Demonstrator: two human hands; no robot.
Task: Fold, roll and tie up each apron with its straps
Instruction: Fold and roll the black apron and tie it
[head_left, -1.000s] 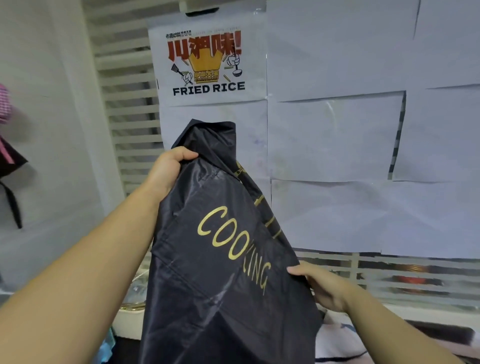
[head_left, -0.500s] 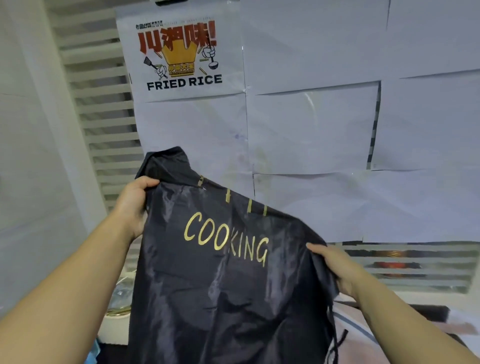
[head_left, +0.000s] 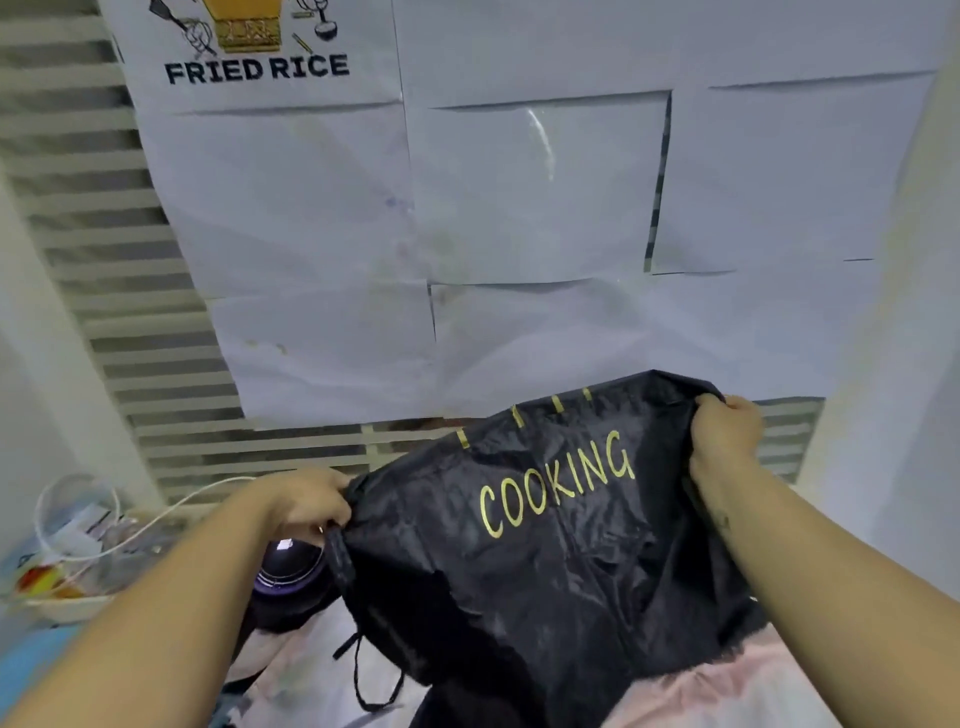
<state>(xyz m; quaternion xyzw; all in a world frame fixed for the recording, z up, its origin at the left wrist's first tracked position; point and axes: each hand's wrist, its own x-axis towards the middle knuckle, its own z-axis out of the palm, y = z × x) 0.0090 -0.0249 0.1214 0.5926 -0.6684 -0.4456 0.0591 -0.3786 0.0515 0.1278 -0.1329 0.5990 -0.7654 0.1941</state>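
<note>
**Grip, left:** left hand (head_left: 306, 501) pinched the apron's upper left corner, thumb and curled fingers closed on the hem where a side strap began.

**Grip, right:** right hand (head_left: 724, 434) clenched round a bunch of cloth at the opposite upper corner, held higher than the left.

**Item:** one black apron (head_left: 545, 566) with gold lettering COOKING (head_left: 556, 486) facing the camera. It was stretched in the air between the two hands, before the papered wall (head_left: 540, 192), with its lower part sagging onto a pale pink cloth (head_left: 727, 686). A thin black strap (head_left: 363, 675) dangled in a loop below the left corner.

**Handling, judged:** thin, glossy, very light fabric. It looked limp, quick to crease and probably slippery, so folds may slide unless laid flat and pressed.

**Best hold:** the hemmed corners and strap roots, as here, with the straps kept free for tying.

**Surroundings:**
- dark round vessel (head_left: 291, 569) under the left hand
- clear bowl (head_left: 78, 519) and white cable (head_left: 171, 512) at far left
- FRIED RICE poster (head_left: 257, 67) above
</note>
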